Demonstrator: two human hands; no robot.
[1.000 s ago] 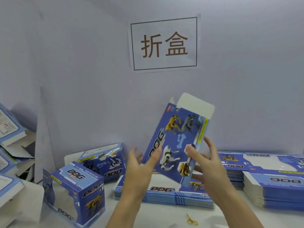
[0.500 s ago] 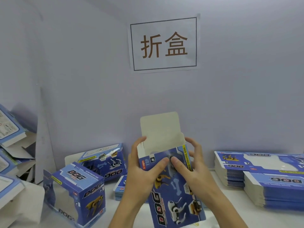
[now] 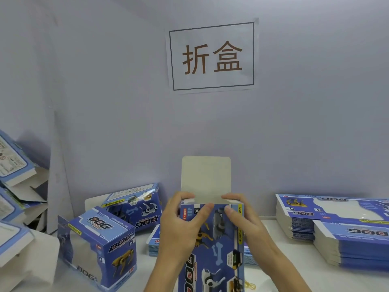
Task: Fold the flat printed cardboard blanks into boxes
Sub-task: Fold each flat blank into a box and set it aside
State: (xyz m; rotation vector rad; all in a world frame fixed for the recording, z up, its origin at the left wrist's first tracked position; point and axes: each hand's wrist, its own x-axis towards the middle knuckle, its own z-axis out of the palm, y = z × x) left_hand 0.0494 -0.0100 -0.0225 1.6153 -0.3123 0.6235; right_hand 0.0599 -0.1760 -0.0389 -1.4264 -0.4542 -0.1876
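Note:
I hold a blue printed "DOG" cardboard blank [image 3: 219,245] upright in front of me, its plain grey top flap [image 3: 205,178] standing up. My left hand [image 3: 181,226] grips the blank's upper left corner, thumb on the printed face. My right hand [image 3: 244,222] grips the upper right corner, thumb on the front and fingers curled over the top edge. Both hands are at the flap's base. The blank's lower end runs out of view.
Two folded DOG boxes [image 3: 99,247] [image 3: 134,205] stand at left on the white table [image 3: 294,272]. Stacks of flat blanks [image 3: 345,230] lie at right, another stack [image 3: 154,243] behind my hands. More boxes [image 3: 12,165] pile up at far left. A paper sign [image 3: 212,56] hangs on the wall.
The blank was turned from a tilted, raised pose to upright with the flap on top. Both hands shifted to its top corners and the flap now stands straighter.

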